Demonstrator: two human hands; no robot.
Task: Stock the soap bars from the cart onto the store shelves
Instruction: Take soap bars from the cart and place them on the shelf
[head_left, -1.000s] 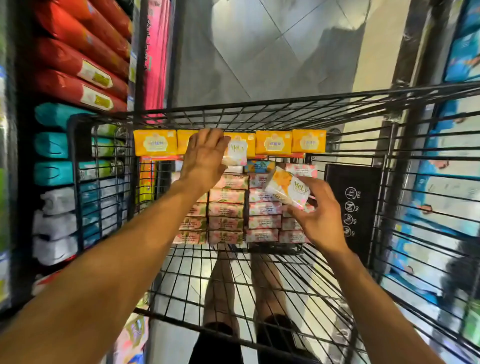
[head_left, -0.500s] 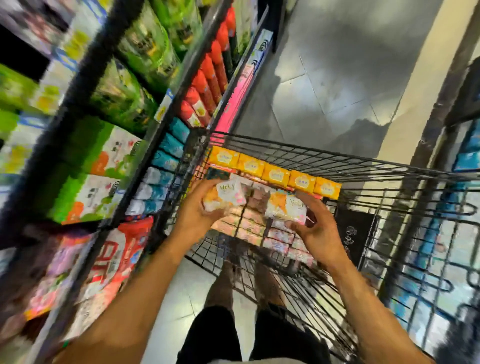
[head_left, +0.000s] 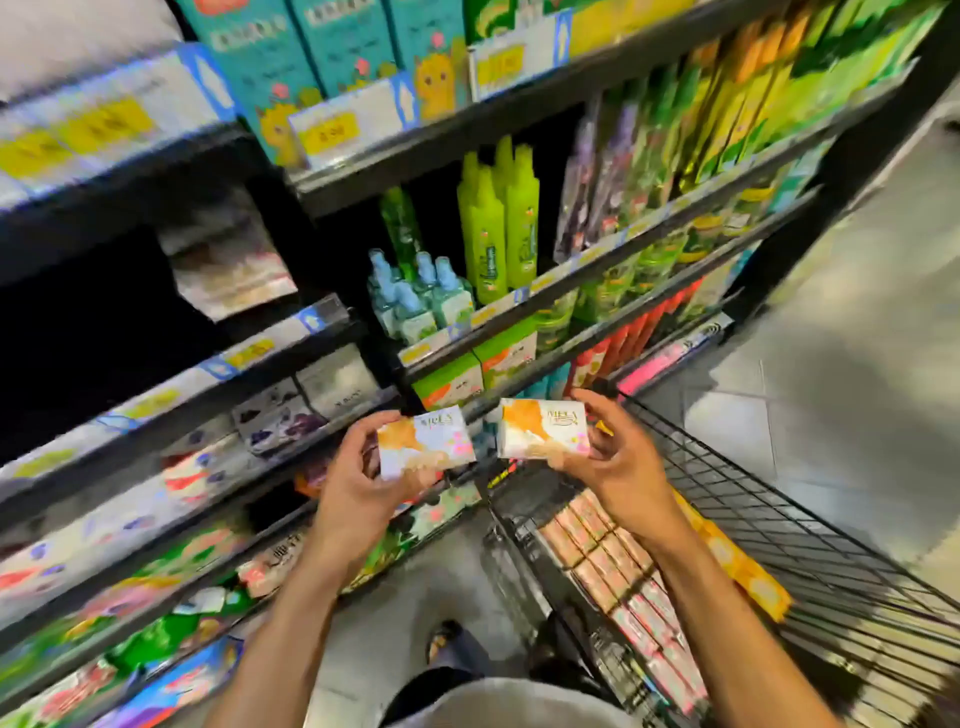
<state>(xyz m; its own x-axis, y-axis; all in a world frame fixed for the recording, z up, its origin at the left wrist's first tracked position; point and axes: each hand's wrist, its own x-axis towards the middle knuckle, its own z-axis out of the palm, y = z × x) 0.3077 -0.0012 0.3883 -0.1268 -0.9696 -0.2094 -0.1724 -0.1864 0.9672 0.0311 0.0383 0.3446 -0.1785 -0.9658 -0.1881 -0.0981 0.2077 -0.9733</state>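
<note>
My left hand grips a white-and-orange soap bar box in front of the lower shelves. My right hand grips a second box of the same soap beside it, above the near corner of the black wire cart. Rows of pink soap boxes lie stacked in the cart below my right forearm, with yellow boxes along their far side. The two held boxes are a little apart, labels facing me.
Black store shelves fill the left and top, holding green bottles, small blue bottles, teal cartons and soap packs. A dark, partly bare shelf bay sits at the left. Tiled floor lies to the right.
Both hands lifted a soap box each out of the cart and swung left toward the shelves. My view turned from the cart to the shelving.
</note>
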